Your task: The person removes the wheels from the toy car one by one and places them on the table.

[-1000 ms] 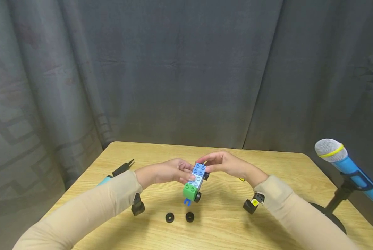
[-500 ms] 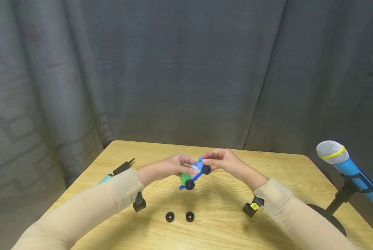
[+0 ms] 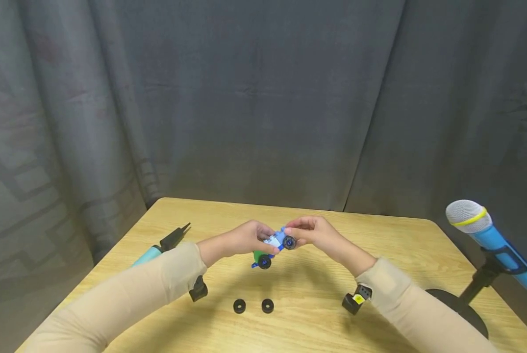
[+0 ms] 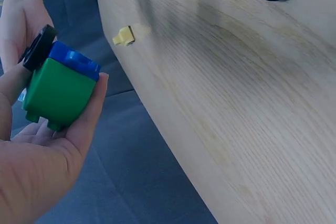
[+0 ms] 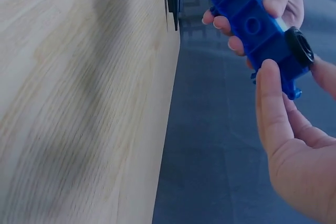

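Note:
A toy car (image 3: 273, 241) of blue, light blue and green building bricks is held above the table between both hands. My left hand (image 3: 245, 239) grips its green rear end, thumb along the near side. My right hand (image 3: 318, 236) pinches the front end beside a black wheel (image 3: 289, 242). In the right wrist view the blue underside (image 5: 254, 24) shows, with two black wheels along one side and small stubs on the other. The left wrist view shows the green brick (image 4: 60, 90) between thumb and fingers. Two loose black tires (image 3: 239, 306) lie side by side on the table below.
A blue toy microphone (image 3: 488, 230) on a black stand is at the right. At the left lies a teal tool with a black pointed tip (image 3: 173, 237), partly behind the left sleeve. A small yellow piece (image 4: 125, 36) lies near the table edge (image 4: 157, 135).
The car has been turned from studs facing the camera to its wheeled side facing it, and raised slightly. Both hands keep hold of it; the loose tires stay put.

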Tool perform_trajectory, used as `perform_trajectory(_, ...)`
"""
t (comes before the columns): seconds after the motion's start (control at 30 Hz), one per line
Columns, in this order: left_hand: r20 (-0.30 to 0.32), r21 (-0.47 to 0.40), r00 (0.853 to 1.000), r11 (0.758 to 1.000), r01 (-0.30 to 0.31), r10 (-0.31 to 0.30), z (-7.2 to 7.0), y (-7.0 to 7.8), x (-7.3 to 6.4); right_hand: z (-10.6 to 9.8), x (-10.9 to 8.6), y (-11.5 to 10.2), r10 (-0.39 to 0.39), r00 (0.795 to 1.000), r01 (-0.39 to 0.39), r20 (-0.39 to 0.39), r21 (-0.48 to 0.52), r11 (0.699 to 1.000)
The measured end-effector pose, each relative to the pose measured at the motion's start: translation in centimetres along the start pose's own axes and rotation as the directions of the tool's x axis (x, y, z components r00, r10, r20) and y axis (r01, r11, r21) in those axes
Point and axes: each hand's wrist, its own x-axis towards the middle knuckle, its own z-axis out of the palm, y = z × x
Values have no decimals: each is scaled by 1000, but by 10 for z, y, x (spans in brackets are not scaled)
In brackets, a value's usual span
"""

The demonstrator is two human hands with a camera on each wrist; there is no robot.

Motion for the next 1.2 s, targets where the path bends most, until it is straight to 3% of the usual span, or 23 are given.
perform_trajectory(0.23, -43, 87, 999, 996, -24, 28, -1, -3, -3, -1, -5, 1, 19, 998, -22, 56, 57, 998)
perform_trajectory(0.63, -79, 71, 996, 997, -44, 49, 3, -5, 0, 5, -16, 6, 3, 984, -21, 179, 102, 995)
perform_trajectory(0.8, -85, 84, 994, 995, -54, 61, 3, -5, 2, 10, -16, 7, -17, 994, 11, 106, 60, 998)
perform_trajectory(0.93, -104, 98, 993, 994, -39, 49, 3, -3, 2, 16, -15, 5, -20, 1000, 20, -16, 15, 1000)
perform_trajectory(1.07, -124, 128, 991, 991, -35, 51, 3, -2, 3, 22, -15, 5, -24, 992, 27, -126, 19, 999)
perform_trajectory(1.2, -133, 150, 990, 988, -33, 53, 4, -2, 4, 25, -13, 6, -61, 982, 65, -177, 17, 998)
